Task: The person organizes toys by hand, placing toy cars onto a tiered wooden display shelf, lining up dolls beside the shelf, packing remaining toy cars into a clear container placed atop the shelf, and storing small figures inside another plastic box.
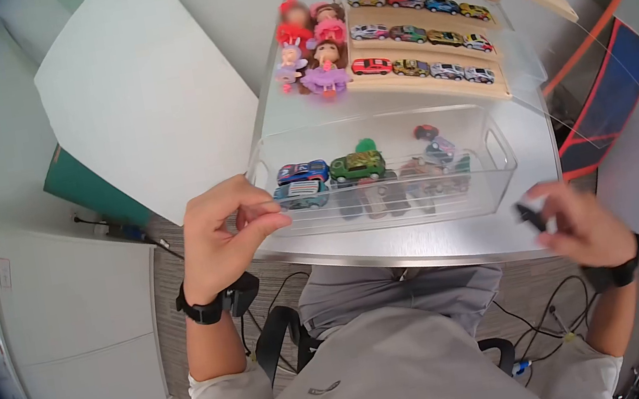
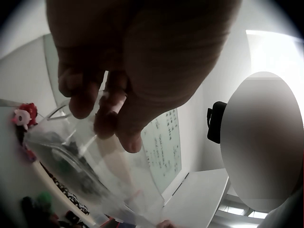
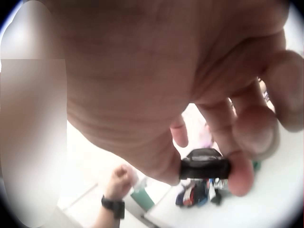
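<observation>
A clear plastic bin [image 1: 388,209] stands near the table's front edge. My left hand [image 1: 213,237] pinches its front left corner between thumb and fingers; the left wrist view shows the fingertips [image 2: 130,142] at the clear wall. Inside lie several toy cars, among them a green one [image 1: 358,166], a blue one [image 1: 302,172] and a teal one [image 1: 302,195], with darker ones behind the front wall. To the right of the bin, my right hand [image 1: 591,227] holds a small black toy car [image 3: 205,166] between thumb and finger, slightly blurred.
Behind the bin, a wooden tiered rack [image 1: 431,87] holds rows of toy cars. Several small dolls [image 1: 326,73] lie left of it on the table [image 1: 531,166]. An orange-edged dark panel [image 1: 611,86] stands at the right. A white board [image 1: 144,93] is at the left.
</observation>
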`<state>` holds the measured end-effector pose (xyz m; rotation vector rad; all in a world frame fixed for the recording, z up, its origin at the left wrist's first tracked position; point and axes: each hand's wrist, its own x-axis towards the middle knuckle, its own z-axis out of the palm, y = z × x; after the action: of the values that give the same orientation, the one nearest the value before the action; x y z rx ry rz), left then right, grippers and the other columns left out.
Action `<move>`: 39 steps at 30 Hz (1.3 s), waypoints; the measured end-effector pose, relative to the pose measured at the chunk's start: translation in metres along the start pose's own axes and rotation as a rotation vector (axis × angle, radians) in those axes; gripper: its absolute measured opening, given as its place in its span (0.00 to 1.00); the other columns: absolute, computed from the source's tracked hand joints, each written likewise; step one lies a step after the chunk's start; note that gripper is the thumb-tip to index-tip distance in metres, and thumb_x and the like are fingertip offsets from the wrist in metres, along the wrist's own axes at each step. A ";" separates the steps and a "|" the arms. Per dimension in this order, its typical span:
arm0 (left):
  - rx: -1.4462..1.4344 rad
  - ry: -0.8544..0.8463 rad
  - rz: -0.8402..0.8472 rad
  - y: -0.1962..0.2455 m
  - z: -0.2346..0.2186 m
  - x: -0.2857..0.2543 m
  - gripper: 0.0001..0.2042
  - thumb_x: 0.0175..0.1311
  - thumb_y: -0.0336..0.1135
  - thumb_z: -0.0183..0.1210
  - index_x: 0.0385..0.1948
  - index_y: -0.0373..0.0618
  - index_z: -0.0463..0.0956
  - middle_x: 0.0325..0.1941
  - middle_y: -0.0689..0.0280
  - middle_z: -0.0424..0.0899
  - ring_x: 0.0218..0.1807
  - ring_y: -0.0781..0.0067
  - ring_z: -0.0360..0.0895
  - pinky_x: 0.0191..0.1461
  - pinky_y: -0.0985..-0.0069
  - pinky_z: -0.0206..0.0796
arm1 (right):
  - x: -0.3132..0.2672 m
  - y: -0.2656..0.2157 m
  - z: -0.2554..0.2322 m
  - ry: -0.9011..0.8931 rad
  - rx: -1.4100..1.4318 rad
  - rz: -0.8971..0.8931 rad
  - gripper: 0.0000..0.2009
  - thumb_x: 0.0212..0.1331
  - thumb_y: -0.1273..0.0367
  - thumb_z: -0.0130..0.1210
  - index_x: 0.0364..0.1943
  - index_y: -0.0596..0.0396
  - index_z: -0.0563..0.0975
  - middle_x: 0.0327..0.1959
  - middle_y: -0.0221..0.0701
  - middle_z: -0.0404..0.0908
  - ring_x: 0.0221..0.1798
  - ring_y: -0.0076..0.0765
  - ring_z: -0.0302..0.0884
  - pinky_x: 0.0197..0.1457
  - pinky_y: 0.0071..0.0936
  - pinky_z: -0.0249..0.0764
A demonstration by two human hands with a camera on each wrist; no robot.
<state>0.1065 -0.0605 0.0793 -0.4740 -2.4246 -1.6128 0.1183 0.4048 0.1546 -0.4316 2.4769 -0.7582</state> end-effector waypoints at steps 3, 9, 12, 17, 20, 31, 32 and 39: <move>0.005 -0.062 0.027 0.002 0.002 0.004 0.08 0.53 0.21 0.75 0.32 0.41 0.85 0.32 0.69 0.80 0.29 0.81 0.71 0.31 0.81 0.61 | -0.005 0.027 -0.027 0.280 0.324 -0.079 0.29 0.61 0.71 0.69 0.65 0.55 0.71 0.38 0.26 0.84 0.36 0.15 0.78 0.42 0.18 0.74; 0.030 -0.175 0.114 0.012 0.037 0.006 0.09 0.51 0.23 0.76 0.32 0.42 0.85 0.43 0.65 0.77 0.32 0.80 0.71 0.35 0.81 0.63 | 0.054 -0.036 -0.035 0.217 0.169 -0.363 0.20 0.57 0.71 0.75 0.53 0.60 0.83 0.42 0.29 0.88 0.36 0.20 0.78 0.45 0.22 0.78; 0.029 -0.187 0.127 0.014 0.048 0.006 0.09 0.51 0.25 0.77 0.30 0.42 0.85 0.52 0.61 0.77 0.29 0.81 0.70 0.34 0.81 0.65 | 0.082 -0.064 -0.021 0.153 0.079 -0.465 0.18 0.56 0.71 0.75 0.49 0.61 0.84 0.38 0.36 0.87 0.36 0.33 0.82 0.43 0.28 0.79; -0.061 -0.121 0.224 0.019 0.053 0.004 0.10 0.52 0.24 0.77 0.30 0.39 0.83 0.66 0.53 0.75 0.25 0.84 0.71 0.30 0.82 0.68 | 0.103 -0.079 -0.011 0.105 -0.116 -0.505 0.15 0.54 0.72 0.73 0.45 0.62 0.83 0.35 0.42 0.84 0.37 0.49 0.83 0.42 0.40 0.79; -0.082 -0.133 0.222 0.018 0.059 0.000 0.10 0.53 0.25 0.78 0.30 0.40 0.82 0.68 0.53 0.73 0.25 0.84 0.72 0.29 0.82 0.68 | 0.098 -0.092 -0.009 0.100 -0.150 -0.470 0.14 0.55 0.71 0.73 0.43 0.62 0.83 0.34 0.43 0.85 0.36 0.51 0.84 0.42 0.42 0.79; -0.051 -0.192 0.256 0.020 0.071 -0.001 0.11 0.56 0.26 0.77 0.30 0.37 0.79 0.70 0.49 0.70 0.27 0.82 0.74 0.29 0.80 0.70 | 0.107 -0.096 0.016 -0.299 -0.058 -0.407 0.16 0.64 0.64 0.70 0.49 0.58 0.80 0.29 0.36 0.87 0.31 0.39 0.85 0.38 0.32 0.79; -0.055 -0.201 0.252 0.022 0.070 -0.001 0.11 0.57 0.27 0.77 0.30 0.37 0.79 0.70 0.49 0.70 0.27 0.82 0.74 0.29 0.80 0.71 | 0.107 -0.095 0.016 -0.299 -0.055 -0.405 0.16 0.64 0.64 0.70 0.49 0.58 0.80 0.29 0.36 0.87 0.31 0.39 0.85 0.38 0.32 0.79; -0.067 -0.186 0.264 0.020 0.072 -0.001 0.11 0.57 0.27 0.77 0.30 0.37 0.79 0.70 0.48 0.70 0.28 0.83 0.74 0.31 0.82 0.73 | 0.104 -0.088 0.019 -0.386 0.143 -0.356 0.13 0.72 0.65 0.59 0.50 0.61 0.80 0.36 0.41 0.87 0.40 0.47 0.85 0.46 0.40 0.78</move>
<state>0.1163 0.0126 0.0685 -0.9517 -2.3161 -1.6010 0.0567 0.2825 0.1539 -0.8899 1.9962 -0.8873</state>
